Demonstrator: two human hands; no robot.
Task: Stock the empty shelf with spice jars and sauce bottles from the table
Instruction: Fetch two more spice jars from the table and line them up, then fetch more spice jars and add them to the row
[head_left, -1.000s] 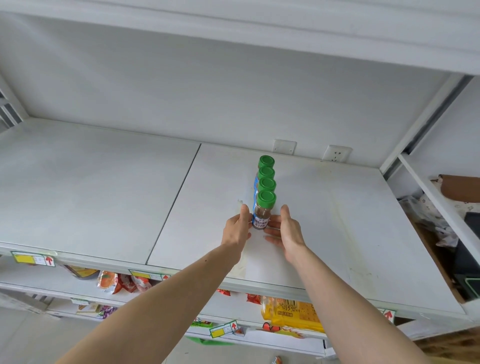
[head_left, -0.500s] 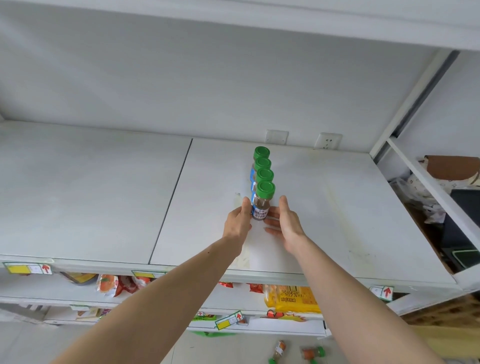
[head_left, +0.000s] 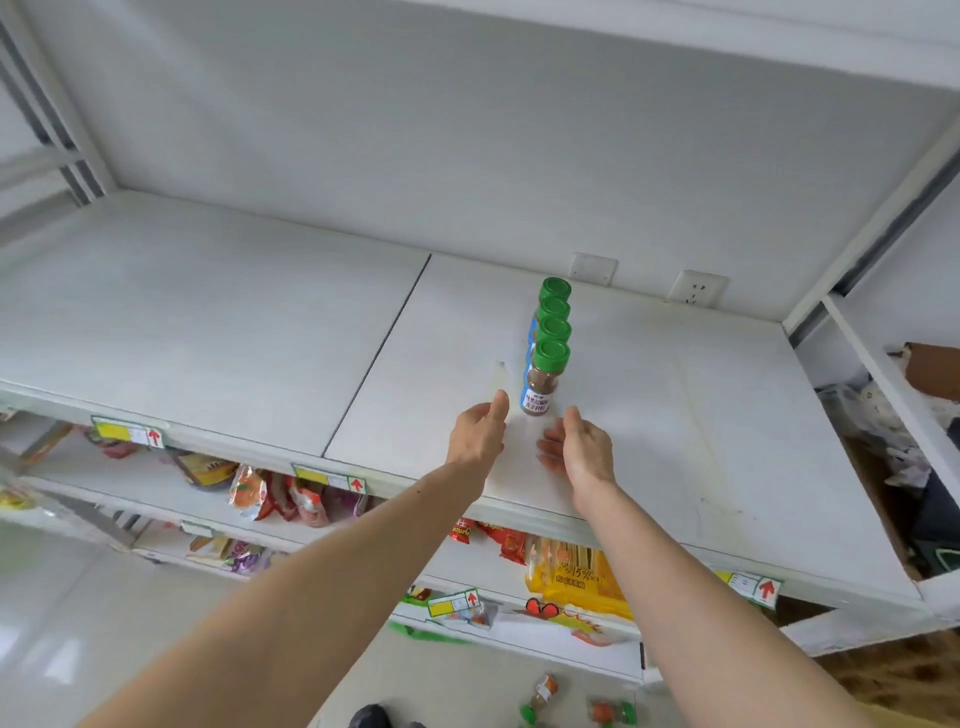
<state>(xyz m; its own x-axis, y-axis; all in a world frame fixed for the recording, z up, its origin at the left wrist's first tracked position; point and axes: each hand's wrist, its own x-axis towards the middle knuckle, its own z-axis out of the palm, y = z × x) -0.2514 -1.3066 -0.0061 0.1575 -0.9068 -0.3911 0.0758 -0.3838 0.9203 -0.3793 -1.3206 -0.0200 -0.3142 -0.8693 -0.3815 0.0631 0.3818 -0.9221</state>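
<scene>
Standing upright on the white shelf (head_left: 649, 426): four green-capped spice jars (head_left: 545, 358) in a single file running front to back, the row's long axis pointing away toward the rear wall. Nearest jar (head_left: 540, 387) sitting just beyond and between both hands, brown powder showing above its label. Hovering just in front of it, left hand (head_left: 478, 434) to its left, right hand (head_left: 582, 449) to its right, both with fingers relaxed and straight, gripping nothing, palms facing each other, neither touching the jar. Lying about equally near, the left thumb tip perhaps marginally closer. Differing from half a second earlier: hands then pressed close on either side of the front jar, now drawn back toward the shelf edge and spread slightly apart, jar left standing on its own. Lying low in view, more jars (head_left: 543, 696) with green caps, probably next to fetch; whether on the floor or on a bench cannot be told.
</scene>
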